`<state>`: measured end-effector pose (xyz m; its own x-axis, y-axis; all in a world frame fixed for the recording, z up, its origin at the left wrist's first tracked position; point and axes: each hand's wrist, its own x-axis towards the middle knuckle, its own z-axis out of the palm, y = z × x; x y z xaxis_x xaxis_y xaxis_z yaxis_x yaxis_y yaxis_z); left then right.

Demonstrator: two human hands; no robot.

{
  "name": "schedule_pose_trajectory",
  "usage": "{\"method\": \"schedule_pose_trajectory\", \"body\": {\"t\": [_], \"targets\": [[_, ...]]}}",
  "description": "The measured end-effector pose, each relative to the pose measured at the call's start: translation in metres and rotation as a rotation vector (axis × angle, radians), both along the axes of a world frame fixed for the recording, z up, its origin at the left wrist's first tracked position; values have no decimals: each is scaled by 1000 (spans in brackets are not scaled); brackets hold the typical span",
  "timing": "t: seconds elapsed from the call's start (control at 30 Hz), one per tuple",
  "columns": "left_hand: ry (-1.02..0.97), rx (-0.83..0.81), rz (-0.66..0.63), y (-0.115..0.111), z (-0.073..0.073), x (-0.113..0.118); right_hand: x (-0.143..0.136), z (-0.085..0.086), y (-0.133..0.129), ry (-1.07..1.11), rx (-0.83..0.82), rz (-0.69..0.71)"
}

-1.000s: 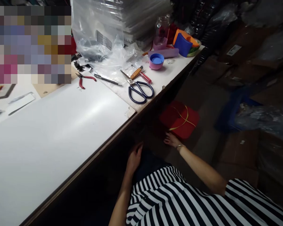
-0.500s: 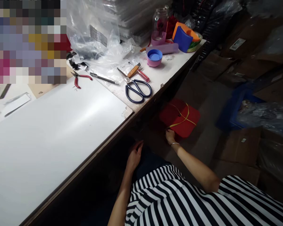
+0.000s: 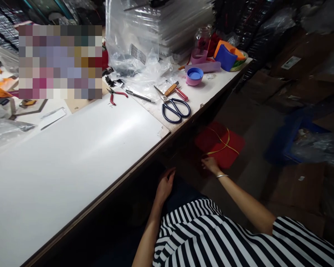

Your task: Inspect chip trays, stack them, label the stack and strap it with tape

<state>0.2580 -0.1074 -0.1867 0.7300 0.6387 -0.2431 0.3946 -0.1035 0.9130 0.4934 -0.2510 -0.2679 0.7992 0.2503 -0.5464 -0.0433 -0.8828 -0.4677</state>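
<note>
Below the table edge, my left hand (image 3: 165, 184) rests over my lap, its fingers loosely apart and nothing visible in it. My right hand (image 3: 210, 164), with a bangle on the wrist, reaches to the near left side of a red flat-topped object (image 3: 230, 150) that has yellow straps across it. The fingers look curled, but dim light hides what they hold, if anything. On the table above lie scissors with dark blue handles (image 3: 176, 110), red-handled pliers (image 3: 117, 95), a black pen (image 3: 140, 96) and a red-handled tool (image 3: 181, 93).
A white board (image 3: 80, 148) covers the near table. Farther back are plastic bags (image 3: 147, 68), a pink cup with a blue inside (image 3: 194, 76), a glass jar (image 3: 202, 39) and a blue holder (image 3: 225, 57). A blue crate (image 3: 288, 142) and cardboard boxes (image 3: 297, 189) stand right.
The view has shifted, so the table things appear farther right. My right hand has turned, its fingers now pointing more to the left beside the red object. My left hand stays over my lap.
</note>
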Motion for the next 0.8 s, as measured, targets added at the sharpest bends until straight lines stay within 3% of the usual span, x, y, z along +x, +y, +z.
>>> {"method": "schedule_pose_trajectory", "body": {"t": [0.2, 0.5, 0.67, 0.8], "targets": [[15, -20, -7, 0, 7, 1, 73, 50, -32, -280, -98, -106], [63, -122, -68, 4, 11, 17, 140, 111, -51, -120, 63, -21], [22, -252, -258, -18, 27, 50, 150, 146, -47, -52, 305, 24], [-26, -281, -431, -45, 40, 81, 138, 149, -36, -30, 403, 65]]}}
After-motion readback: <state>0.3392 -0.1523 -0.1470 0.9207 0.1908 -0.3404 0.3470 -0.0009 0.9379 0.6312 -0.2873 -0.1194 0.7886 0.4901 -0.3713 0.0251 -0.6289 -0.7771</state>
